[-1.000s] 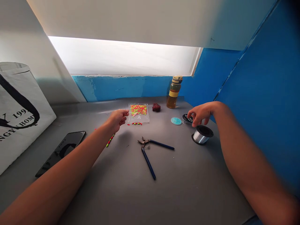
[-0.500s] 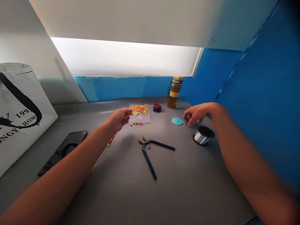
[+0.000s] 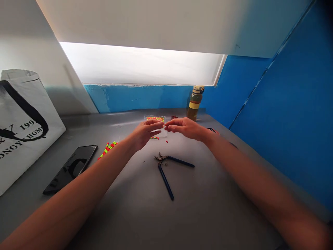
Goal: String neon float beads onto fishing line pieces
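Note:
My left hand point(image 3: 144, 134) and my right hand point(image 3: 186, 127) meet fingertip to fingertip over the table, in front of a clear bag of red and yellow-green beads point(image 3: 155, 118). Thumb and forefinger of each are pinched; whatever lies between them is too small to make out. Below the hands are several loose beads point(image 3: 154, 138) and a single red bead point(image 3: 167, 141). Rows of red and green beads point(image 3: 107, 149) lie beside my left forearm. Nearer me rest blue-handled pliers point(image 3: 163, 160), jaws and handles spread. My right forearm covers most of the line spool.
A black phone point(image 3: 71, 170) and a white cloth bag point(image 3: 28, 121) are on the left. At the back stand a bottle point(image 3: 194, 104) and, partly hidden, a dark red ball of cord point(image 3: 174, 117). A blue wall point(image 3: 291, 114) bounds the right side.
My right hand has left the small round case by the spool and moved left to meet my left hand. My left hand has shifted slightly right. More bead rows show beside my left forearm.

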{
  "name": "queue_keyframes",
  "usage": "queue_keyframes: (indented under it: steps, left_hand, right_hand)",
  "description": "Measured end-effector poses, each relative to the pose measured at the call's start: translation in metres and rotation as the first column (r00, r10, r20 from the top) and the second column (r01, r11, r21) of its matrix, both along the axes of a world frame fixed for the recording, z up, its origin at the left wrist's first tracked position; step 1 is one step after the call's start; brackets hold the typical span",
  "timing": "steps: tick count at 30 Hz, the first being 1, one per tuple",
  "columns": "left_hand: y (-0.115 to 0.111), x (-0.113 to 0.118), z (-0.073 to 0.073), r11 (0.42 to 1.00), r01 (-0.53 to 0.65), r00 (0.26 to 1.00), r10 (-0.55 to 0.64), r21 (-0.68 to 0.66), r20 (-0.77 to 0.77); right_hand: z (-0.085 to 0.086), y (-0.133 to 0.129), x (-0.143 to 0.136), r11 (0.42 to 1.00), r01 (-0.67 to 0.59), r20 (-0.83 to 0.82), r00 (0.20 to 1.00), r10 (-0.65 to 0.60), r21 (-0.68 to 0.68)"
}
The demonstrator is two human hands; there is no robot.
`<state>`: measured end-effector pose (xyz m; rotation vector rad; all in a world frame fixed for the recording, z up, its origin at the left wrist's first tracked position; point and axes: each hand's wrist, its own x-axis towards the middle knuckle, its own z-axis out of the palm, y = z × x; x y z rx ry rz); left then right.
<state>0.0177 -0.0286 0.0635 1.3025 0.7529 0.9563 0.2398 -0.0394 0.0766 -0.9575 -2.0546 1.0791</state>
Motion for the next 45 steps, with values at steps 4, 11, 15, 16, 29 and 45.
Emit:
queue_keyframes:
  steps: [4,11,15,16,29,45]
  left_hand:
    - [0.001,0.0,-0.006,1.0,0.015,1.0,-0.015,0.011,-0.006]
    - [0.002,-0.001,-0.019,0.996,0.016,0.998,-0.022,-0.086,-0.066]
    - [0.002,-0.002,-0.02,0.993,0.071,0.994,-0.079,-0.091,-0.081]
    - [0.002,-0.002,-0.02,0.992,0.089,0.992,-0.096,-0.086,-0.081]
    - [0.018,-0.008,-0.031,0.973,-0.116,0.987,0.136,-0.2,0.091]
    - [0.012,-0.002,-0.026,0.941,-0.141,0.95,0.216,-0.308,0.225]
  right_hand:
    - [-0.021,-0.002,-0.021,0.987,-0.053,-0.184,0.983,0.025,-0.151]
    - [-0.048,0.004,-0.029,0.863,-0.216,-0.429,0.903,0.0,-0.456]
    - [-0.049,0.002,-0.032,0.831,-0.259,-0.472,0.881,-0.005,-0.492]
    - [-0.049,0.001,-0.033,0.826,-0.268,-0.487,0.873,-0.009,-0.496]
    - [-0.058,0.005,-0.03,0.766,-0.193,-0.326,0.945,-0.024,-0.614]
    - [-0.063,0.008,-0.019,0.72,-0.292,-0.321,0.942,0.101,-0.63]
